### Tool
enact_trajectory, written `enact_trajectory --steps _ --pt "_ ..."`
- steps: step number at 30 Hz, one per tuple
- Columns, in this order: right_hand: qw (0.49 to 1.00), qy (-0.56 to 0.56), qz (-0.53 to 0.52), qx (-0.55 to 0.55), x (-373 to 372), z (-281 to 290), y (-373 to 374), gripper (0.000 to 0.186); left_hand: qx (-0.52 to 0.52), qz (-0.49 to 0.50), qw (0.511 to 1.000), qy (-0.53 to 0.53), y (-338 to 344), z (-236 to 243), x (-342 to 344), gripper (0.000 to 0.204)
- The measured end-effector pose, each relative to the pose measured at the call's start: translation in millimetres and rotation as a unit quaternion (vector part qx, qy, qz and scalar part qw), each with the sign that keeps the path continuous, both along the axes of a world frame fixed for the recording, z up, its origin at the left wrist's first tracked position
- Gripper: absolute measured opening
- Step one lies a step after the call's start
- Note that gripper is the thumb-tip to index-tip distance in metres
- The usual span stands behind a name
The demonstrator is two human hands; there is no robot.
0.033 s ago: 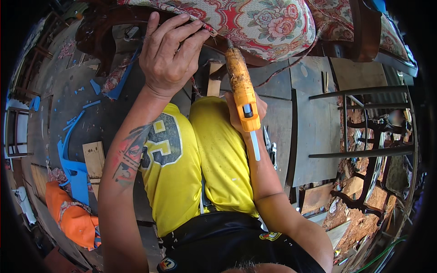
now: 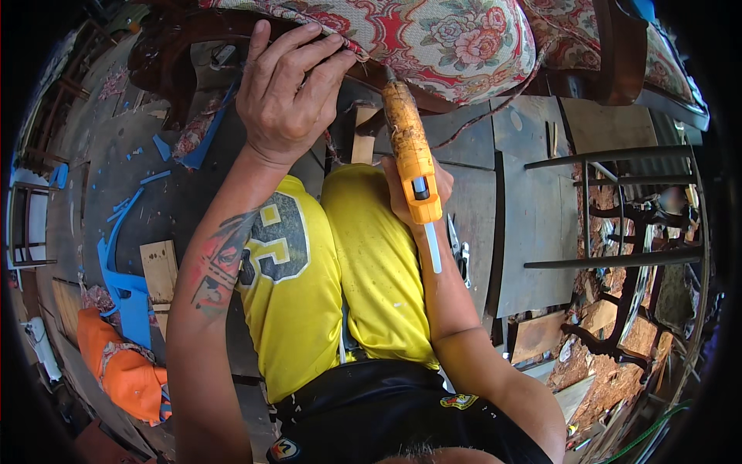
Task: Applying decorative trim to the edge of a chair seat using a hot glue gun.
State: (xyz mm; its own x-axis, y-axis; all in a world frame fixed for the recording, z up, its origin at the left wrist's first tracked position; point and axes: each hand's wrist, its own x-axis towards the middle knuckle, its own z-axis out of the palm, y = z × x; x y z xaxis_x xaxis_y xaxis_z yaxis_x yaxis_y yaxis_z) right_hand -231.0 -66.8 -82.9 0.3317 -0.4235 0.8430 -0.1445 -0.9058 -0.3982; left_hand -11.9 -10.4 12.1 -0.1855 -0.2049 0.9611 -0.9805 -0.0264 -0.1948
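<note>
My left hand (image 2: 286,100) presses the braided trim (image 2: 352,46) along the edge of a floral upholstered chair seat (image 2: 456,46), its fingers bent over the dark wooden frame (image 2: 179,32) and its thumb hidden. My right hand (image 2: 398,182) grips an orange, grimy glue gun (image 2: 413,139), a pale glue stick (image 2: 431,247) sticking out of its rear. The nozzle points at the seat edge, right of my left fingers. A loose cord (image 2: 487,114) hangs below the seat.
Scissors (image 2: 462,255) lie right of my yellow-clad legs. Blue cut scraps (image 2: 127,286), wood blocks (image 2: 158,278) and orange cloth (image 2: 120,356) lie at left. Dark bare chair frames (image 2: 618,259) and broken boards (image 2: 537,336) are at right.
</note>
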Motion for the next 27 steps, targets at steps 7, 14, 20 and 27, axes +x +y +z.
enact_trajectory --steps 7,14,20,27 --pt "1.0 0.003 -0.012 0.022 -2.9 -4.2 0.9 0.023 -0.002 -0.001 1.0 -0.002 0.2 -0.4 0.3 0.031" --pt "1.0 0.0 -0.014 0.019 -4.2 -6.9 0.0 0.022 -0.004 -0.004 1.0 -0.003 -0.6 -0.9 0.5 0.032" --pt "0.999 0.0 -0.029 0.018 -4.7 -8.8 0.1 0.023 -0.003 -0.002 1.0 -0.004 0.3 -0.1 0.4 0.032" --pt "0.999 0.018 -0.027 0.008 -7.6 -9.3 -0.1 0.027 -0.003 -0.003 1.0 -0.002 -0.2 -0.1 -0.2 0.031"
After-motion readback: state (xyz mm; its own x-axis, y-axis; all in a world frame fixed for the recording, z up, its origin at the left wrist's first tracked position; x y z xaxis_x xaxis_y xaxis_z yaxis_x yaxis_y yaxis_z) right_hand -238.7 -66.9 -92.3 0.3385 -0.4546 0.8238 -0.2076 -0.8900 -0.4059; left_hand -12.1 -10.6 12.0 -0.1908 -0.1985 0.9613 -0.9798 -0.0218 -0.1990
